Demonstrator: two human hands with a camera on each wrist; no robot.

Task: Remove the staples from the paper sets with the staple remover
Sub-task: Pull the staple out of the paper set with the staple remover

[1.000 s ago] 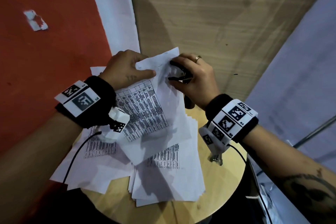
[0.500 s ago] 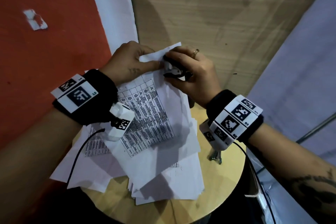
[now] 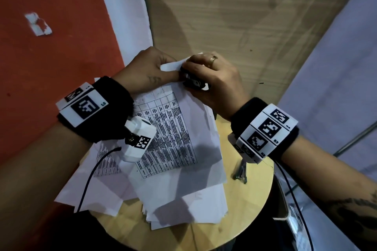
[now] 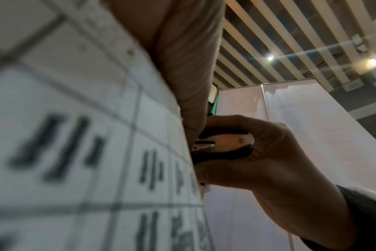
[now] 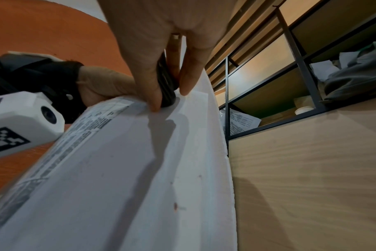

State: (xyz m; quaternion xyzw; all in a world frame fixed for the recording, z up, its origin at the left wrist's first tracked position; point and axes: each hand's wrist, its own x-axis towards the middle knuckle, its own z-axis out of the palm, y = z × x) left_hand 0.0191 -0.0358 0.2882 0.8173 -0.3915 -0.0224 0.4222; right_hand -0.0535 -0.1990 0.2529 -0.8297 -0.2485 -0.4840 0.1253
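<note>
So the left hand [image 3: 146, 69] has its fingers and thumb curled round the far corner of the top paper set [image 3: 173, 128], pinching it up off the pile, and the right hand [image 3: 214, 81] is wrapped round the staple remover [image 3: 193, 83] with fingers on one side and thumb on the other, squeezing it right at that same corner. From the left wrist view the remover's metal claws look to be biting in at the paper's edge, though the staple itself isn't visible anywhere (too small, or buried under fingers).

The held set hangs down from the corner over the rest of the loose sheets [image 3: 183, 206] spread on the round wooden table [image 3: 251, 206]. There's a small dark metal thing [image 3: 240, 171] on the table to the right, can't tell what it is.

Handling-wise, my guess: the paper's light and floppy, tears easily near a staple, so pinching close beside the staple like this is the way to go, otherwise the corner just rips. The remover is small and hard, looks a bit slick, so a firm squeeze across its two sides makes sense
</note>
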